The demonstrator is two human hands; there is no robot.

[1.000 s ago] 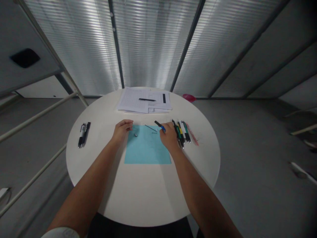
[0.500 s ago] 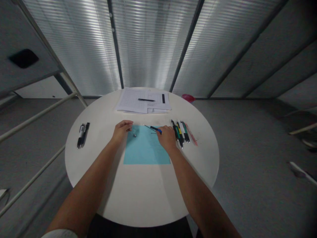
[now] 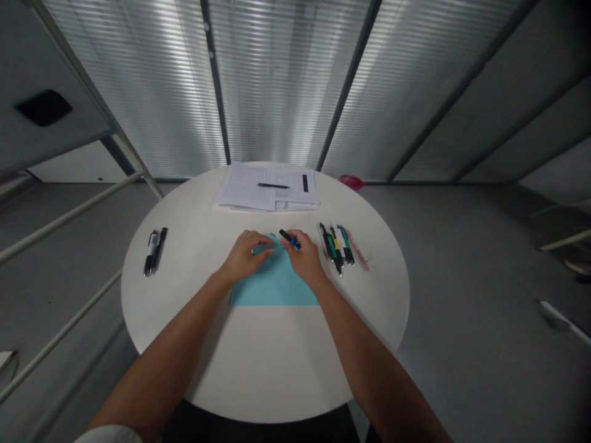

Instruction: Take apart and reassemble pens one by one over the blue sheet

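A light-blue sheet of paper (image 3: 274,286) lies on the round white table, under both my hands. My left hand (image 3: 247,253) hovers over its upper left part, fingers curled. A small dark bit shows between thumb and palm; what the fingers hold is mostly hidden. Close by on the right, my right hand (image 3: 305,253) pinches a blue-and-black pen part (image 3: 290,239), its black end tilted up to the left. A thin refill-like tip (image 3: 271,234) shows between the two hands; I cannot tell which hand holds it.
To the right lie several pens (image 3: 339,246) and a pinkish one (image 3: 357,249). On the left are two dark pens (image 3: 155,252). White printed papers (image 3: 249,191) with a black pen (image 3: 273,186) on top lie at the far edge of the table (image 3: 272,363).
My left hand has moved right, towards my right hand. The clear piece with a silver tip beside it is now mostly hidden. My right hand has turned slightly and shifted left.
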